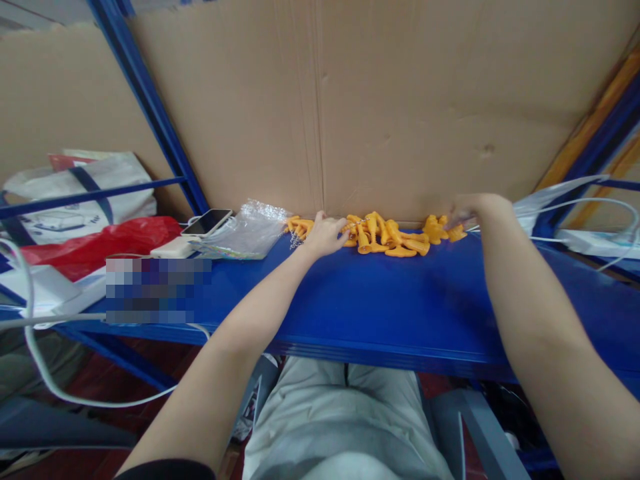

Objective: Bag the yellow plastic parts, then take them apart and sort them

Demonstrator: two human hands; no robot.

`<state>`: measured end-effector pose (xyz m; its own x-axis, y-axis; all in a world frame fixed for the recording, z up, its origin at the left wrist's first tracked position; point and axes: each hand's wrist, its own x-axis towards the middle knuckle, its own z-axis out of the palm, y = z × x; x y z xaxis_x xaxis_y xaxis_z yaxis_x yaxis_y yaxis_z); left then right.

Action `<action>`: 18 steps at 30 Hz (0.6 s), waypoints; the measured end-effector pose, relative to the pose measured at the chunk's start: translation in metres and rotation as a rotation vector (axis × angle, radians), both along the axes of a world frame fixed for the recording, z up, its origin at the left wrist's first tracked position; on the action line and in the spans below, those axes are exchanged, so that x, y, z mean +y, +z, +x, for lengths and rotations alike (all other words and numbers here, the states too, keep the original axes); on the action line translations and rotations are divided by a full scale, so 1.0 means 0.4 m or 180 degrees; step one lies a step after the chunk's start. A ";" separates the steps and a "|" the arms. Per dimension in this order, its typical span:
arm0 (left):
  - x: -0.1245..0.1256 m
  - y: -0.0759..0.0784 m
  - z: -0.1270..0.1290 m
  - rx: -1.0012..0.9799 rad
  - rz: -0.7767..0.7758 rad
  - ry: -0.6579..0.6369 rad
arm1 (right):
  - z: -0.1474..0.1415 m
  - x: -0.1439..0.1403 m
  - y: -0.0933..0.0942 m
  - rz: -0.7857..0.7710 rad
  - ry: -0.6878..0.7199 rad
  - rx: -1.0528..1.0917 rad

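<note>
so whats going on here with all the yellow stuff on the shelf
A person is seated at a blue shelf and reaches with both bare hands to a row of yellow plastic pieces heaped along the cardboard backing. The left hand rests on the left part of the pile, where a small metal chain shows. The right hand touches the pieces at the right end. A clear plastic bag and a phone lie to the left.

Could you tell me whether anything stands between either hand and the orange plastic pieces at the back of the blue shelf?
Nothing visible does. The left hand already rests on the orange plastic pieces at the left end of the pile, and the right hand touches its right end. The clear plastic bag lies off to the left.
</note>
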<state>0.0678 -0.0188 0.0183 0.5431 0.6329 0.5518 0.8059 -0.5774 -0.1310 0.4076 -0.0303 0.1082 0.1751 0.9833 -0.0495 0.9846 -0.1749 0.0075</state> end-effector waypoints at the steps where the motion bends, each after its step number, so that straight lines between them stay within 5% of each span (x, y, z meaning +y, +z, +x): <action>1: 0.000 0.000 0.000 -0.0008 0.0002 -0.0018 | 0.008 0.003 -0.007 -0.0222 -0.0147 0.0075; 8: 0.006 -0.006 -0.002 -0.0076 0.0003 -0.0100 | 0.040 0.027 -0.059 -0.0791 -0.0779 0.0350; 18: 0.006 -0.008 -0.004 -0.0131 0.0108 -0.0161 | 0.063 0.054 -0.116 0.0191 -0.0236 0.0056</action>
<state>0.0663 -0.0166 0.0151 0.5504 0.5859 0.5948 0.7810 -0.6132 -0.1186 0.4330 -0.0085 0.0618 0.2471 0.9690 0.0055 0.9688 -0.2470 -0.0225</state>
